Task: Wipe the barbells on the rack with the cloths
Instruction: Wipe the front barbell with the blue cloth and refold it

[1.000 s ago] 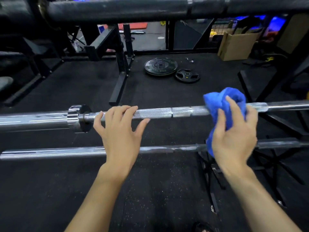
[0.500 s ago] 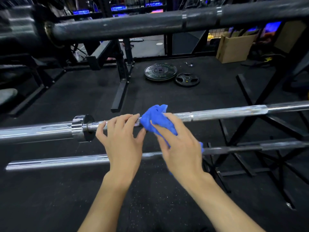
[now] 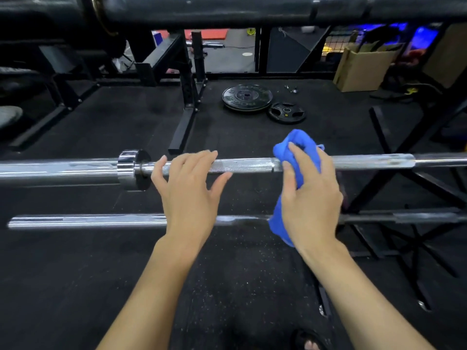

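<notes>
A chrome barbell [image 3: 247, 165] lies level across the view on the black rack [image 3: 394, 178]. My left hand [image 3: 188, 190] rests on its knurled shaft just right of the collar [image 3: 132, 169], fingers laid over the top and thumb spread. My right hand [image 3: 312, 195] grips a bunched blue cloth [image 3: 294, 147] and holds it against the shaft further right; the cloth's tail hangs below. A second, lower barbell [image 3: 88, 221] runs parallel beneath, partly hidden behind both hands. A dark barbell [image 3: 227, 11] crosses the top of the view.
Two black weight plates [image 3: 247, 97] lie on the rubber floor behind the bars. A black stand [image 3: 188, 107] rises at centre back and a cardboard box [image 3: 364, 69] sits at the back right. Rack legs cross at the right. A sandalled foot [image 3: 309, 343] shows at the bottom.
My right hand slid the cloth left along the shaft until it met my left hand, then back right to a middle spot. My left hand stayed put.
</notes>
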